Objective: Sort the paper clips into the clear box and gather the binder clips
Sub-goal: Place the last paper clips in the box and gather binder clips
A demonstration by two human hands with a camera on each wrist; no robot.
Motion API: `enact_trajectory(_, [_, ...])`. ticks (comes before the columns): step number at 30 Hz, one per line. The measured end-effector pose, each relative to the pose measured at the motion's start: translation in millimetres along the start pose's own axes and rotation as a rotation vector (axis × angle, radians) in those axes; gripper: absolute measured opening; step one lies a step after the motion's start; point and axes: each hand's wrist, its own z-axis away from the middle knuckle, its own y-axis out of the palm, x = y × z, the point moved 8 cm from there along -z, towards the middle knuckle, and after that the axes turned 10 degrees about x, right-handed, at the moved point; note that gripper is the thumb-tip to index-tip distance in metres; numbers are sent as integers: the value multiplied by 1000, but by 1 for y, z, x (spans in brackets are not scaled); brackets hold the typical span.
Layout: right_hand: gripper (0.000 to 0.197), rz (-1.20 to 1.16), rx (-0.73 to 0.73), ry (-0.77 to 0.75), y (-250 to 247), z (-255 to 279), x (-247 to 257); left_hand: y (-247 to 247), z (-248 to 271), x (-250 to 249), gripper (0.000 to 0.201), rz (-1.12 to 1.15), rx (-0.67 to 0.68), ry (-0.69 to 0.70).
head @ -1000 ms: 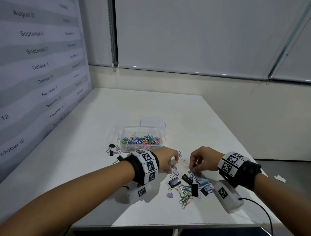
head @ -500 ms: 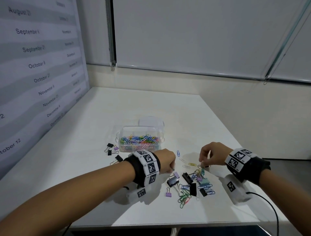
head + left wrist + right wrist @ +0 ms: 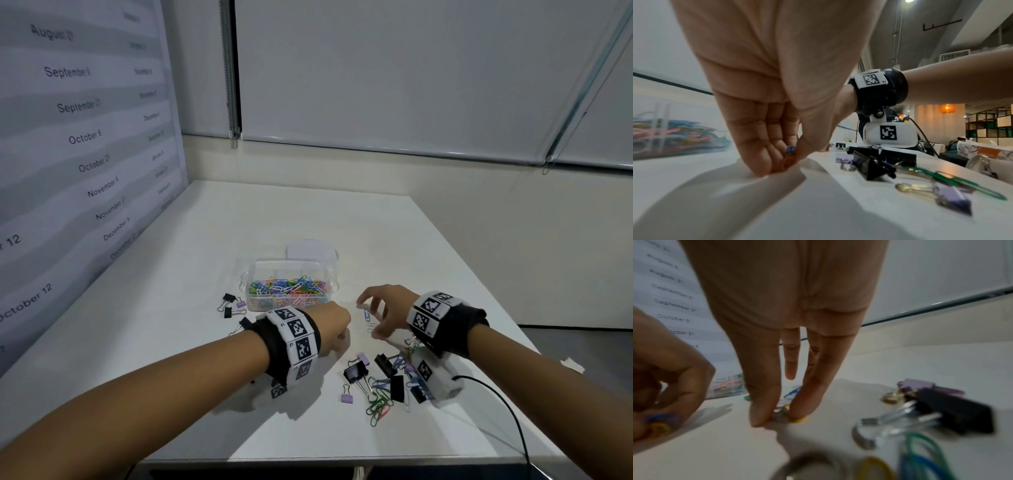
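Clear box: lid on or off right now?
Off. The clear box has an open top with the paper clips showing inside; its lid lies on the table just behind it.

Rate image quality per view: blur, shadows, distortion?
Head view: sharp, wall lines bowed, soft shadows on the table beneath both arms. Left wrist view: left hand crisp, clear box smeared. Right wrist view: blurred throughout, worst on the near paper clips.

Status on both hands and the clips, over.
Left hand holds paper clips. Right hand pinching yellow clip. Binder clips still mixed in.
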Motion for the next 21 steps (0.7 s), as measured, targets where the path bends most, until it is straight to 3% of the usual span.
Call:
enact_trajectory(4, [48, -13, -31, 35, -9, -10, 2, 0, 8, 8, 40, 37, 16, -8])
enact_trajectory(8, [22, -49, -65, 49, -15, -14, 1, -8, 22, 16, 12, 110, -31, -12])
enact_trajectory(13, [6, -91, -20, 41, -10, -14, 3, -58, 39, 50, 15, 294, -345, -30])
enact_trajectory(15, [7, -80, -11, 45, -9, -14, 4, -73, 43, 66, 15, 294, -409, -74])
enact_trajectory(21, [6, 13, -16, 57, -7, -16, 11, -69, 42, 97, 19, 170, -305, -234])
